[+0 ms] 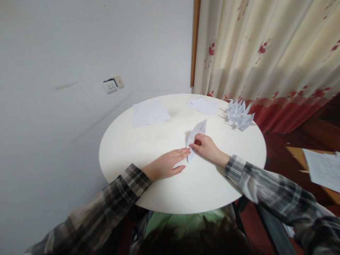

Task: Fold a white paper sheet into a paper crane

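Observation:
A folded white paper piece (pixel 196 136), long and pointed, lies near the middle of the round cream table (pixel 138 141). My left hand (pixel 166 164) rests flat on the table with fingers stretched out, the fingertips touching the paper's lower end. My right hand (pixel 206 146) is curled, with its fingers pressed on the paper's middle fold. Both arms wear plaid sleeves.
A flat white sheet (pixel 148 113) lies at the table's far left. Loose paper pieces (pixel 203 105) and a pile of folded paper shapes (pixel 239 115) sit at the far right edge. A wall with a socket (pixel 112 85) is on the left, a curtain (pixel 265 53) behind. A printed sheet (pixel 322 170) lies on another surface to the right.

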